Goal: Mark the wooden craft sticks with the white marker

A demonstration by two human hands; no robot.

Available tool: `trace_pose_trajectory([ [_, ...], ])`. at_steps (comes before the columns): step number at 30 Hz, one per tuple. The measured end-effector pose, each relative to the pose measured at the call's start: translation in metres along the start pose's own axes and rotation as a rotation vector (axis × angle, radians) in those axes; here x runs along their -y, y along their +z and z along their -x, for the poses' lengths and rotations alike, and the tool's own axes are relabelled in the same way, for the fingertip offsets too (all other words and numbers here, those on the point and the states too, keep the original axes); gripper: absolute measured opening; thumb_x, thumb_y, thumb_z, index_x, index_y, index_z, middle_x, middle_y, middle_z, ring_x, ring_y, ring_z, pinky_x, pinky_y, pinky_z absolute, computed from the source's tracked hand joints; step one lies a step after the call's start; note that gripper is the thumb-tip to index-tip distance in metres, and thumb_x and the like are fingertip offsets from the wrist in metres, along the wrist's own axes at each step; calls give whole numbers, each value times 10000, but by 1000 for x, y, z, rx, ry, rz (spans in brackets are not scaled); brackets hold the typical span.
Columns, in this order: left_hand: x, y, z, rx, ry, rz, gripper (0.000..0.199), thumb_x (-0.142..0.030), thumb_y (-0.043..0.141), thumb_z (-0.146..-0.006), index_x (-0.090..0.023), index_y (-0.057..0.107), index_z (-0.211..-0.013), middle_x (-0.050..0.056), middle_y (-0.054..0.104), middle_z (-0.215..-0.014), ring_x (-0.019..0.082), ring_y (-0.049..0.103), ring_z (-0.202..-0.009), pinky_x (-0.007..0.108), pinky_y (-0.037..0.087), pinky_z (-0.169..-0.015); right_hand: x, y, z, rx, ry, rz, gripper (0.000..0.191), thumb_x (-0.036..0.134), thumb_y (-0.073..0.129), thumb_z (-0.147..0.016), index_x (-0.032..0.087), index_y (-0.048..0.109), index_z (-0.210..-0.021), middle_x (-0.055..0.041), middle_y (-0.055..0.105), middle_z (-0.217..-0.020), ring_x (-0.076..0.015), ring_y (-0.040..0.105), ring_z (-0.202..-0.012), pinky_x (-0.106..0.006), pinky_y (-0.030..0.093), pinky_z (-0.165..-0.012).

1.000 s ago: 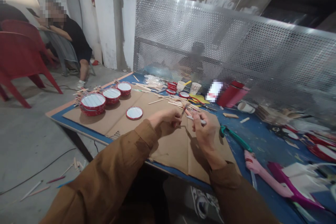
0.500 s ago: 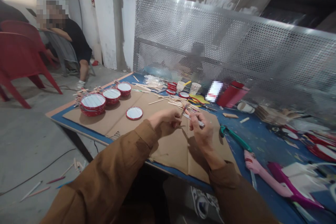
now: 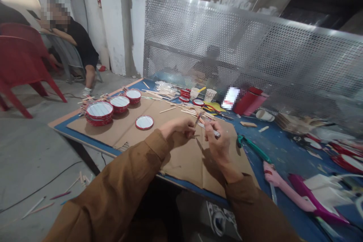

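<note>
Pinching thin wooden stick (image 3: 197, 120) upright in left hand (image 3: 178, 132), right hand (image 3: 218, 145) gripping pale stick (image 3: 209, 129) near its dark tip. Hands close but apart, above cardboard sheet (image 3: 184, 166); whether sticks touched, unclear. Both looked light, stiff, likely to snap if bent, so best pinched near one end. Loose craft sticks (image 3: 193, 111) lay beyond, red-rimmed lid (image 3: 144, 116) to left. Against earlier frame, right hand sat slightly nearer left — little else shifted.
</note>
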State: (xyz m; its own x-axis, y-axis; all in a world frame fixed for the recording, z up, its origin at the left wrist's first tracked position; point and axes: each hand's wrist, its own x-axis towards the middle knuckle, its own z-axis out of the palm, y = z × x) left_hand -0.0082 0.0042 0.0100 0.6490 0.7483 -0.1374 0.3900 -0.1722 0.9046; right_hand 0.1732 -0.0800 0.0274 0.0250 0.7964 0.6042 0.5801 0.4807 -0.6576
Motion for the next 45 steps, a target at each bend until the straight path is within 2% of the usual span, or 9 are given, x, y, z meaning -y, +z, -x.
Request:
trace_pose_trajectory([
  [7,-1,1,0,1,-21,0,324,-184,613,-1014,-169,627,-690,29,636,-608,135,567,-594,276,424,-655,0,-1,0,9,-5,2,528,757,549,-1002,296,583,-747,25,534,-538,-209,532,-566,-324,415,-595],
  [11,4,1,-5,-10,-21,-7,315,-175,631,-1001,-168,631,-686,31,633,-609,131,555,-577,285,409,-642,0,-1,-1,16,-11,6,523,756,561,-989,304,575,-725,20,528,-532,-210,510,-546,-331,400,-577],
  [21,2,1,-2,-2,9,-45,359,-210,608,-1017,-175,623,-660,35,628,-595,134,547,-607,276,433,-662,1,-2,-1,-13,5,-16,477,722,559,-978,284,638,-808,20,543,-570,-229,574,-618,-348,455,-632],
  [27,2,0,-3,6,-1,-41,336,-209,666,-988,-173,633,-655,30,634,-602,130,553,-592,284,423,-655,1,0,-3,-13,-7,-10,503,760,549,-981,292,630,-817,22,546,-561,-223,550,-594,-343,440,-614],
  [32,5,3,-2,-19,-14,-21,332,-189,635,-991,-187,592,-662,15,612,-587,132,552,-593,285,435,-658,-1,0,-3,-9,-2,-10,510,772,561,-970,288,632,-823,24,547,-567,-217,535,-583,-339,433,-597],
  [37,8,9,-4,-57,-9,20,299,-172,653,-970,-187,590,-678,12,593,-593,135,535,-599,294,428,-667,-2,-1,-2,11,-15,-7,502,747,554,-999,279,649,-844,16,556,-598,-223,562,-619,-345,453,-635],
  [40,8,7,-5,-41,10,13,317,-170,664,-957,-194,565,-656,7,573,-583,135,525,-600,297,414,-664,-2,-1,-2,25,-21,1,513,752,558,-1004,278,630,-821,9,568,-606,-227,586,-647,-347,469,-662],
  [42,6,4,-4,11,11,-26,313,-181,659,-967,-190,579,-665,17,597,-601,138,548,-619,297,417,-668,-1,-1,-2,19,-23,10,519,753,551,-1007,276,637,-821,9,565,-599,-228,597,-662,-348,483,-676],
  [45,5,1,-1,-2,23,3,249,-208,708,-933,-190,599,-710,15,618,-633,146,564,-639,303,435,-679,1,-4,-1,-30,-44,49,512,731,548,-1025,279,647,-806,7,569,-589,-226,602,-672,-349,508,-700],
])
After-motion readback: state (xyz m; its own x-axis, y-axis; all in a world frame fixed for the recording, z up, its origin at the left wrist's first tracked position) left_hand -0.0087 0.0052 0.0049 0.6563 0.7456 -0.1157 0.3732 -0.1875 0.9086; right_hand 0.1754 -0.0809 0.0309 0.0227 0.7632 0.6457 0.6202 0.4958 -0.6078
